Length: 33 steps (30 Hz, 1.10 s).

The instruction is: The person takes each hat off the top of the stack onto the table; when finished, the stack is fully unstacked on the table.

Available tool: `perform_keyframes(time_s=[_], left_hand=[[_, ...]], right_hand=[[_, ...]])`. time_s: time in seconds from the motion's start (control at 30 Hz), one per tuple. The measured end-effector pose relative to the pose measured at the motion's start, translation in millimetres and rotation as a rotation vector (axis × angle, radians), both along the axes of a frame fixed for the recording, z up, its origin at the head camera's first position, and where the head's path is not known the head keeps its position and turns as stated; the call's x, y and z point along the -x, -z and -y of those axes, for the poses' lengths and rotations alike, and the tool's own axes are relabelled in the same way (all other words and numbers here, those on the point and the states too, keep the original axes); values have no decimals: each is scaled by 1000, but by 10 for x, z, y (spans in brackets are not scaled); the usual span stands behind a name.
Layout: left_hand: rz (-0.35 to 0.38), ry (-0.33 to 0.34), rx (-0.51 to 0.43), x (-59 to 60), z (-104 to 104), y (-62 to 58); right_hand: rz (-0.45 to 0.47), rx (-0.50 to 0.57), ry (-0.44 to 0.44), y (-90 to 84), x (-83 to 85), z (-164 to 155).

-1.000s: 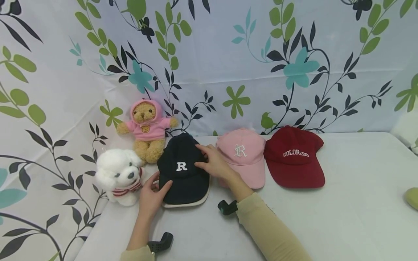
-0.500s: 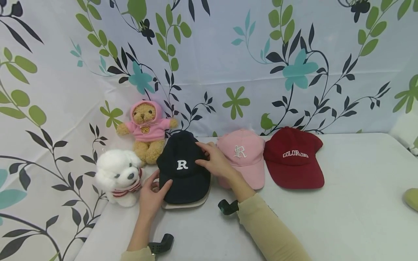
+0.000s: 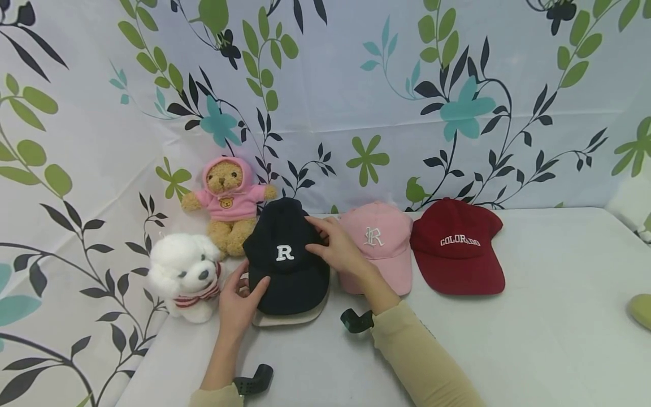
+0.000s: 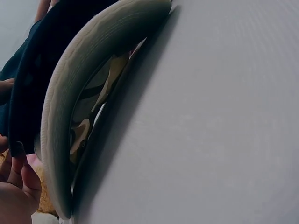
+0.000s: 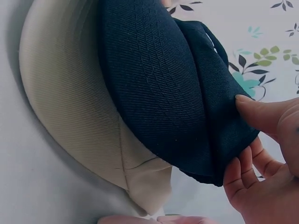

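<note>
A dark navy baseball cap point(image 3: 289, 285) with a white letter R is gripped at both sides. My left hand point(image 3: 238, 299) pinches the left edge of its brim, thumb on top. On the right side of the crown, my right hand point(image 3: 337, 249) holds the fabric between thumb and fingers, as the right wrist view also shows. Under the navy cap a beige cap point(image 5: 70, 102) rests on the table, mostly covered in the head view. A gap shows between the two brims in the left wrist view.
Right of the hands lie a pink cap point(image 3: 381, 271) and a dark red cap point(image 3: 460, 271). A white plush dog point(image 3: 185, 265) and a teddy bear point(image 3: 231, 203) in a pink hoodie sit on the left. Behind hangs a leaf-patterned cloth point(image 3: 315, 85). A green object point(image 3: 641, 310) shows at the right edge.
The navy cap has risen slightly in the head view, with both hands moving along. More of the beige brim shows beneath it. The other caps and the plush toys stay put.
</note>
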<state>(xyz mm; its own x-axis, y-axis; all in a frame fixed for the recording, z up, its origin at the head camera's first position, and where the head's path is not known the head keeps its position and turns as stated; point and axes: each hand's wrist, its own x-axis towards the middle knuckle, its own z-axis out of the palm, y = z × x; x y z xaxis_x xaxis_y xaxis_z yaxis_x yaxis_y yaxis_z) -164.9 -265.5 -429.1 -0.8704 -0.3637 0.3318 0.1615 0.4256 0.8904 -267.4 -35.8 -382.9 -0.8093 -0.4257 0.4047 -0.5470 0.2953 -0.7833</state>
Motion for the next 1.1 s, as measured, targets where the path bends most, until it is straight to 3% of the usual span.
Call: perform_keyframes(time_s=[0.33, 0.73, 1.1], left_hand=[[-78, 8, -15, 32, -47, -69], [-94, 7, -2, 65, -112, -181], [-199, 88, -21, 38, -206, -260]], right_hand=[[-44, 47, -2, -88, 2, -42], [-90, 89, -23, -217, 7, -114], [-69, 111, -39, -354, -54, -250]])
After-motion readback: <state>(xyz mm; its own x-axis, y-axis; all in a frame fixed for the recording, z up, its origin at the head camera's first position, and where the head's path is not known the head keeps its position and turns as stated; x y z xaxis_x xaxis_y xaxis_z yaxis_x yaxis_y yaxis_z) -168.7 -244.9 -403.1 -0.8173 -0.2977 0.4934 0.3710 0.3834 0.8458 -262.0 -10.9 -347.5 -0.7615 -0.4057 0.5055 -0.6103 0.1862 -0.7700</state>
